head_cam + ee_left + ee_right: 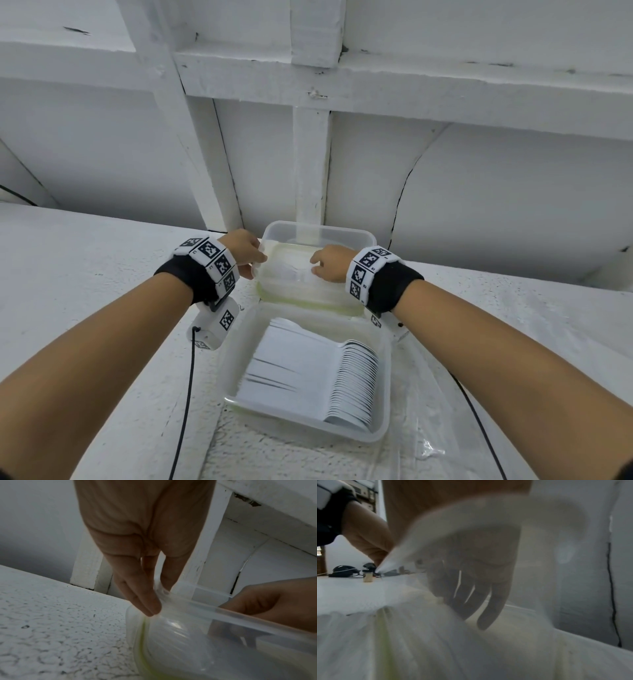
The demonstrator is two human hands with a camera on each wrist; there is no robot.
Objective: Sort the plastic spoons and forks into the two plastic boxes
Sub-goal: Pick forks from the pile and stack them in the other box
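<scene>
I look down on a white, crackled table (85, 274) set against a white panelled wall (479, 192), and I read the whole layout as a sorting station pulled close so both arms reach it.

Nearest me sits the near box (383, 394), open, with a neat nested row of white spoons (356, 380) lying on their sides; I judge they are stacked that way to save room. Just beyond it, almost touching, stands the far box (342, 234), its translucent lid (298, 270) tilted over it. I cannot tell what lies inside, nor see any forks.

My left hand (245, 251) pinches the lid's left corner between thumb and straight fingers (147, 601), which steadies that edge. My right hand (330, 262) curls its fingers over the lid's right side, and the right wrist view shows those fingers (471, 588) through the cloudy plastic. Holding both ends keeps the lid level; whether I am seating or lifting it, I cannot say.
</scene>
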